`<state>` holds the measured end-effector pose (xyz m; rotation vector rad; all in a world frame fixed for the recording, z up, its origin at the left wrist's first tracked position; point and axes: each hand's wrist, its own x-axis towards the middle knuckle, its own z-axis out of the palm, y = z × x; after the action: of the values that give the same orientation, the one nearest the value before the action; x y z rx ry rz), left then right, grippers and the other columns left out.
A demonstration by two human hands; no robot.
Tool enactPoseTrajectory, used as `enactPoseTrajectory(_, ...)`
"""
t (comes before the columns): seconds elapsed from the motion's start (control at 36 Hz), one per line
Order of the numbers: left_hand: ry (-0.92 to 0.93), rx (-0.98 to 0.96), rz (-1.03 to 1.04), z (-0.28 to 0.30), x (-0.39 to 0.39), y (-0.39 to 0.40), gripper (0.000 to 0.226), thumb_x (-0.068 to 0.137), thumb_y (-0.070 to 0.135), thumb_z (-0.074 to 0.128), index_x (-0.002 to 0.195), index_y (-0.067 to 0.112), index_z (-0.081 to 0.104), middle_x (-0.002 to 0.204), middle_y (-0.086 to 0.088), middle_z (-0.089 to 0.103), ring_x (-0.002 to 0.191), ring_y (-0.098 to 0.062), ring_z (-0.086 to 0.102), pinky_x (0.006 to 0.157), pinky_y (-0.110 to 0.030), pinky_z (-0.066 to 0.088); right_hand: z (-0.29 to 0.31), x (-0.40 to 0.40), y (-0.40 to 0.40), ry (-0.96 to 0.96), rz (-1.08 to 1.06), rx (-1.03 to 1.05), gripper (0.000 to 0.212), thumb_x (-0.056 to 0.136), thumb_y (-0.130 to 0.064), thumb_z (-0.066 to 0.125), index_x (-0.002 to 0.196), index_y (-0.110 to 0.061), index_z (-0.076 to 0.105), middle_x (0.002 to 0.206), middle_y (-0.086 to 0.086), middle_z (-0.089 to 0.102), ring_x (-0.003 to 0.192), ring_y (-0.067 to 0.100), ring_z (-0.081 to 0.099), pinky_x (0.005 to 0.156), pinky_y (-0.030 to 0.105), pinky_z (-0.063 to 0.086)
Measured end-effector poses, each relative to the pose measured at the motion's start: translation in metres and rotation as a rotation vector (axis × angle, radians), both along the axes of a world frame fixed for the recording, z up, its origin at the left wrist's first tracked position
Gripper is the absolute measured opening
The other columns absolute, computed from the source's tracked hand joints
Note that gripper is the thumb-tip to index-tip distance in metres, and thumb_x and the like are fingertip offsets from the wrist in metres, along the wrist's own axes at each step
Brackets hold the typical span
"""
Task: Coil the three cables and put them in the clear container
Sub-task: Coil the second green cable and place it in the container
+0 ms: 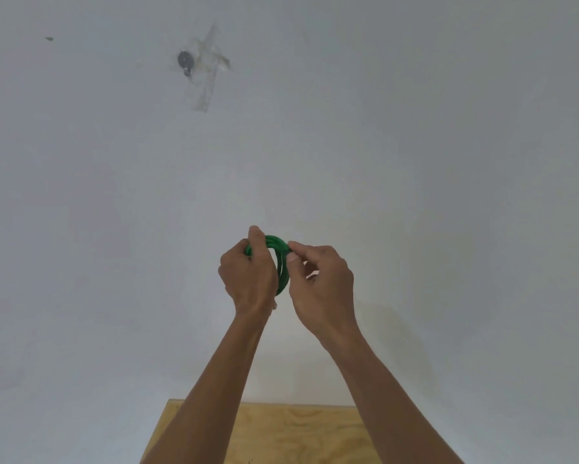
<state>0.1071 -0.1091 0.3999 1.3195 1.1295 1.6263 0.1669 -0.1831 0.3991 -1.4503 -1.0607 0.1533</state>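
Observation:
A green cable (pixel 281 262), wound into a small coil of several loops, is held up in front of a white wall. My left hand (pixel 247 276) grips the coil's left side, fingers wrapped around the loops. My right hand (pixel 321 283) pinches the coil's upper right part between thumb and forefinger. Most of the coil is hidden behind my two hands. A small end piece pokes out below my left hand. The clear container and the other cables are out of view.
A plywood tabletop (pixel 298 433) shows at the bottom of the frame, between and under my forearms. On the white wall, upper left, a dark round fitting (pixel 185 60) is stuck on with clear tape.

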Motion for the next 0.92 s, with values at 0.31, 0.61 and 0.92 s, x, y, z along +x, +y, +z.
enactPoseTrajectory(0.31, -0.036, 0.022, -0.109, -0.003, -0.009, 0.001, 0.050, 0.095, 0.035, 0.055, 0.066, -0.006, 0.056, 0.047, -0.002, 0.033, 0.045, -0.019, 0.034, 0.041, -0.025, 0.035, 0.001, 0.016, 0.003, 0.304, 0.181, -0.048, 0.022, 0.067, -0.015, 0.091, 0.085, -0.016, 0.080, 0.074, -0.003, 0.077, 0.074, 0.009, 0.074, 0.078, 0.022, 0.055)
enactPoseTrajectory(0.61, 0.035, -0.032, -0.304, 0.004, -0.018, -0.004, 0.045, 0.095, 0.039, 0.060, 0.069, 0.003, 0.067, 0.054, -0.009, 0.035, 0.047, -0.021, 0.033, 0.044, -0.027, 0.034, -0.010, 0.024, 0.008, 0.219, 0.303, -0.048, 0.048, 0.069, -0.017, 0.089, 0.112, -0.018, 0.067, 0.104, -0.005, 0.075, 0.094, 0.010, 0.072, 0.081, 0.025, 0.057)
enactPoseTrajectory(0.92, 0.087, 0.045, -0.396, -0.009, -0.024, 0.001, 0.048, 0.089, 0.028, 0.072, 0.062, -0.008, 0.057, 0.043, 0.002, 0.037, 0.041, -0.014, 0.036, 0.044, -0.021, 0.037, -0.014, 0.020, 0.016, 0.147, 0.186, -0.128, 0.035, 0.067, -0.019, 0.090, 0.090, -0.017, 0.064, 0.083, -0.002, 0.071, 0.065, 0.021, 0.072, 0.056, 0.035, 0.061)
